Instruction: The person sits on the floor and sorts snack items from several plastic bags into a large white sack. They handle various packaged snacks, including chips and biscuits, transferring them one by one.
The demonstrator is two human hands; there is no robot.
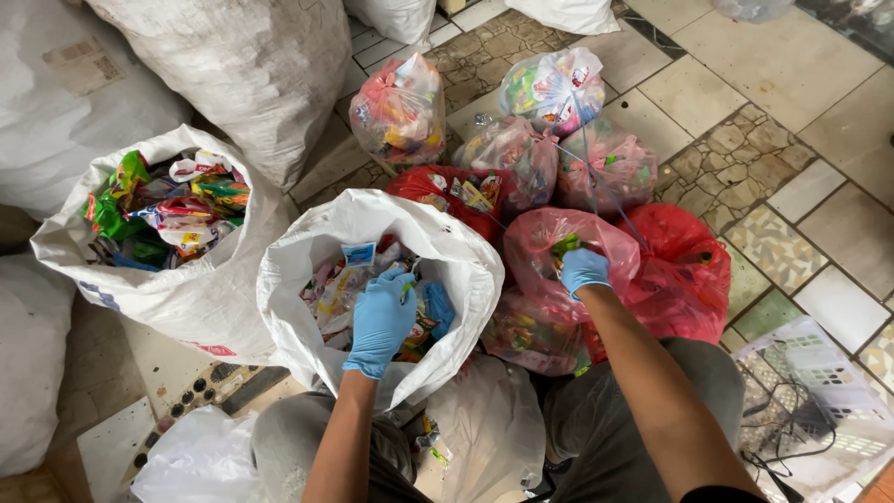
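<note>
Nearest you, your knees in grey trousers (643, 391) frame a crumpled white plastic bag (484, 428) on the floor, and a pale plastic crate (819, 391) with tangled cables sits just beside your right leg, so there is little free room at that edge.

Your left hand (380, 321), in a blue glove, is down inside the open white woven sack (372, 224) in front of you, fingers curled loosely over the glossy, crinkled wrappers (340, 289) it holds; whether it pinches one you cannot tell. The sack's rolled rim stands wide and soft.

Your right hand (583, 270), also gloved, is closed on the gathered top of a thin pink plastic bag (545, 233) stuffed with wrappers, which touches the sack's right side and rests against a red plastic bag (689, 270).

To your left a second white sack (186, 298) stands open, full of green and red packets, wedged against big closed sacks (242, 65).

Farther off, more tied translucent bags (400, 112) cluster tightly together. Beyond and to the right of them the tiled floor (801, 102), smooth squares mixed with pebbled panels, lies open.
</note>
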